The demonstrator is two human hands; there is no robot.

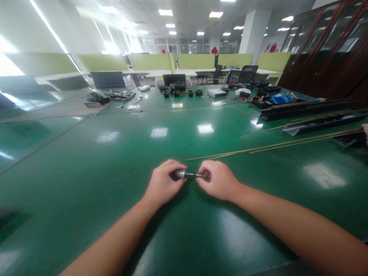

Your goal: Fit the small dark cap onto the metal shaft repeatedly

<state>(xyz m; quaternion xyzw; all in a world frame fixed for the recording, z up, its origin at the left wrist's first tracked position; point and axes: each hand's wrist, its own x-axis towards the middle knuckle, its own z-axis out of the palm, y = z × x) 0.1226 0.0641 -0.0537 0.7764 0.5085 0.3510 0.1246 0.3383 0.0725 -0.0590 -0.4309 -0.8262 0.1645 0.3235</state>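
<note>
A small metal tool [191,174] with a thick silver collar and a thin shaft lies level between my two hands, just above the green tabletop [115,199]. My left hand [167,180] is closed around its thick dark end, so most of that end is hidden. At the other side my right hand [219,179] pinches the thin end, where something small and reddish shows between the fingers. Its exact kind I cannot make out.
Long thin brass-coloured rods [230,154] lie just beyond my right hand. Black channel-shaped pieces [319,120] rest at the right, where part of another person's hand [365,130] shows. Small black parts [176,93], a white box [216,93] and cables line the far side.
</note>
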